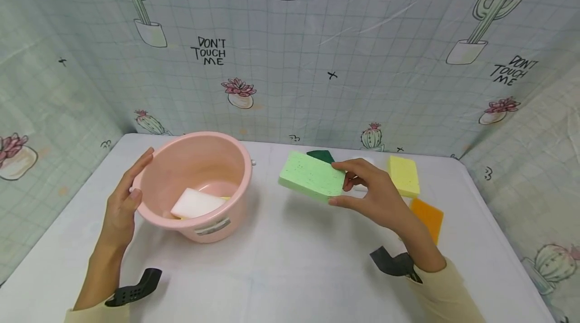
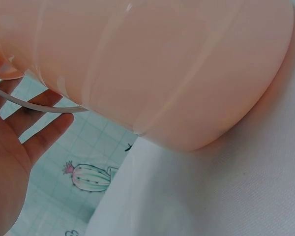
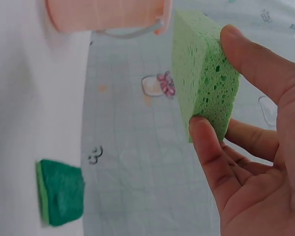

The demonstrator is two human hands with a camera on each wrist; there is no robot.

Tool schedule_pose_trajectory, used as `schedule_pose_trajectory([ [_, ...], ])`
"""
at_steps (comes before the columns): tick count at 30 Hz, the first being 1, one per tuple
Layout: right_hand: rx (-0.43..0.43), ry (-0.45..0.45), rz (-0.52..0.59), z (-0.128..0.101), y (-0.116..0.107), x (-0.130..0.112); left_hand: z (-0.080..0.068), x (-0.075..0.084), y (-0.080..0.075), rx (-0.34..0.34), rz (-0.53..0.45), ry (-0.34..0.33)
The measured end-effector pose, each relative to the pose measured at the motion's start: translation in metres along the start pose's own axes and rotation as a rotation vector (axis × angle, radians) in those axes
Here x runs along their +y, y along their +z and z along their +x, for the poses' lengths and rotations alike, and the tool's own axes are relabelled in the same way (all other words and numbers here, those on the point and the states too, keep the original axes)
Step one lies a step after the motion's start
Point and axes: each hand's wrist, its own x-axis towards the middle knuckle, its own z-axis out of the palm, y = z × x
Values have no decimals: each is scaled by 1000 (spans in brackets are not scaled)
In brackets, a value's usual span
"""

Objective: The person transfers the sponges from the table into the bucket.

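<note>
The right hand (image 1: 376, 197) pinched a green sponge (image 1: 311, 176) clear of the worktop (image 1: 290, 272); the left hand (image 1: 124, 202), fingers straight, steadied the pink tub (image 1: 199, 162) beside it.

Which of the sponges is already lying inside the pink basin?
The white sponge. It alone lies inside the pink basin; the light green sponge is gripped by the right hand, the others lie on the table.
</note>
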Motion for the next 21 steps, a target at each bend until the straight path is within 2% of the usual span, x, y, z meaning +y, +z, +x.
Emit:
schedule_pose_trajectory([
  [8,21,-94,12,25,10,-27,0,0,0,3,3,1],
  [15,0,-79,32,45,23,-51,2,-1,-1,4,-15,18],
  [21,-18,-117,50,61,42,-66,1,-3,-1,11,-20,8],
])
